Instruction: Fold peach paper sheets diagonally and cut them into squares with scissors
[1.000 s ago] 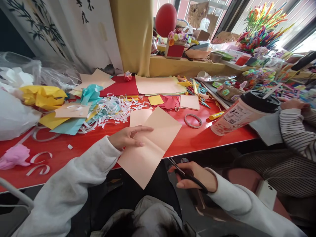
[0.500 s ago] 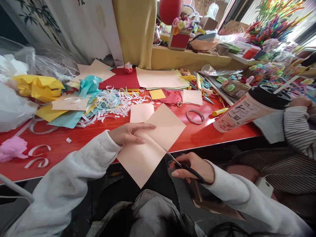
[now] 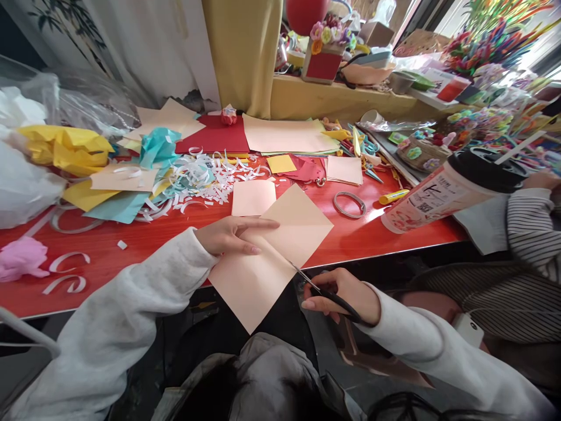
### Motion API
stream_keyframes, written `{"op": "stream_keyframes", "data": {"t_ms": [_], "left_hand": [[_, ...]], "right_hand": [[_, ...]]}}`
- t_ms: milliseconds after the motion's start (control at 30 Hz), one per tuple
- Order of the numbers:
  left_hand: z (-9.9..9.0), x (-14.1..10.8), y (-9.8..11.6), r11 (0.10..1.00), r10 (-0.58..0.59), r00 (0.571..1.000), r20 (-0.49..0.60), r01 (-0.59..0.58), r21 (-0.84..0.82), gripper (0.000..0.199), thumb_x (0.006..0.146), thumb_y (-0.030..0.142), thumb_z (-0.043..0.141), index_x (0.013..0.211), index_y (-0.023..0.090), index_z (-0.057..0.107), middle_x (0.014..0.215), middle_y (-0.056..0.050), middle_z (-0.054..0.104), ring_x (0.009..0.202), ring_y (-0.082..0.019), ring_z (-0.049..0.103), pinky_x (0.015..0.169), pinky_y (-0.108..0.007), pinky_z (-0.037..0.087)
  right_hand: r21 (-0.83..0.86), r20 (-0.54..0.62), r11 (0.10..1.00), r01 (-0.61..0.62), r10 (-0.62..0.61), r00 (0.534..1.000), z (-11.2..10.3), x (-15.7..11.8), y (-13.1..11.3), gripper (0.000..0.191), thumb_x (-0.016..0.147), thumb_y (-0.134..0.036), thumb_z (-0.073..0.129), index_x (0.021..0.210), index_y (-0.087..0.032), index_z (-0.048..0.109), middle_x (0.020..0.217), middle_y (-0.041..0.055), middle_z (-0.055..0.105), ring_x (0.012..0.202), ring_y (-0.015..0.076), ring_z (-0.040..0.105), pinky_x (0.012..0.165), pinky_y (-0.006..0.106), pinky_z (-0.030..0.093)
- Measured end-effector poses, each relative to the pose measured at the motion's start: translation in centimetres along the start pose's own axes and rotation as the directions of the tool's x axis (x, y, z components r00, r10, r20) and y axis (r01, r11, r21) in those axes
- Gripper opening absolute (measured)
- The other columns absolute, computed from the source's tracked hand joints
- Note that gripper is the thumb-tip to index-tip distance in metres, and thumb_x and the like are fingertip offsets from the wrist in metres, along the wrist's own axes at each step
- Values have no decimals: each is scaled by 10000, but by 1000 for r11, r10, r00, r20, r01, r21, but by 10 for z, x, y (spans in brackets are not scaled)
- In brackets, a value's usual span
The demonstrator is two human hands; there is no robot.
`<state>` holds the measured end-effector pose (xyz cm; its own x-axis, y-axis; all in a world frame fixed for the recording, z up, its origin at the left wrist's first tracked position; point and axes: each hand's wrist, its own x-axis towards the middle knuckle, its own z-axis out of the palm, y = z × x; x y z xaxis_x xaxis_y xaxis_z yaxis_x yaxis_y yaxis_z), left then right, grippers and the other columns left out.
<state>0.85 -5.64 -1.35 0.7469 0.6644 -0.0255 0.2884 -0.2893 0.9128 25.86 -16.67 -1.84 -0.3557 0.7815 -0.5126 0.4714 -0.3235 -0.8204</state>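
Note:
A sheet of peach paper (image 3: 254,280) sticks out over the table's front edge, partly cut, with its other half lying toward the table. My left hand (image 3: 232,237) grips it near the left corner, thumb on top and forefinger stretched along it. In my right hand (image 3: 344,295) are black-handled scissors (image 3: 328,295), their blades at the paper's right edge along the line between the two halves. Behind the sheet lies a smaller peach square (image 3: 253,197), flat on the red table (image 3: 346,248).
White paper shreds (image 3: 205,181) and coloured sheets cover the table's left. A metal ring (image 3: 349,204) and a tilted drink cup (image 3: 442,187) with a straw stand to the right. Beyond the cup a person's striped sleeve (image 3: 532,228) shows. Peach sheets (image 3: 284,134) lie at the back.
The scissor blades look more closed on the paper, and the right fingers have drawn together a little. The view has shifted slightly; the left hand keeps its hold.

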Motion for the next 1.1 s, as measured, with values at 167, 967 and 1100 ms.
{"op": "stream_keyframes", "data": {"t_ms": [167, 967, 1100], "left_hand": [[0, -1, 2, 1000, -23, 1000, 10, 23, -22, 521, 686, 286, 633, 1199, 247, 548, 1324, -20, 490, 1301, -277, 312, 1018, -366, 309], [2, 0, -4, 947, -121, 979, 164, 164, -275, 564, 704, 196, 662, 1242, 228, 494, 1386, -11, 416, 1225, -225, 433, 968, -268, 367], [2, 1, -5, 952, -108, 981, 159, 149, -269, 563, 706, 199, 664, 1242, 227, 494, 1382, -8, 421, 1232, -222, 426, 978, -264, 358]], "right_hand": [[-16, -12, 999, -35, 34, 999, 2, -1, -1, 305, 645, -432, 683, 607, -155, 561, 415, -53, 450, 319, 53, 387, 313, 163, 273], [33, 18, 990, -138, 137, 990, 3, 3, -9, 357, 570, -444, 742, 629, -135, 573, 381, -68, 446, 288, 36, 369, 294, 147, 275], [32, 7, 989, -142, 142, 990, 4, 4, -7, 344, 575, -429, 745, 625, -141, 564, 373, -73, 442, 279, 34, 363, 286, 143, 265]]}}
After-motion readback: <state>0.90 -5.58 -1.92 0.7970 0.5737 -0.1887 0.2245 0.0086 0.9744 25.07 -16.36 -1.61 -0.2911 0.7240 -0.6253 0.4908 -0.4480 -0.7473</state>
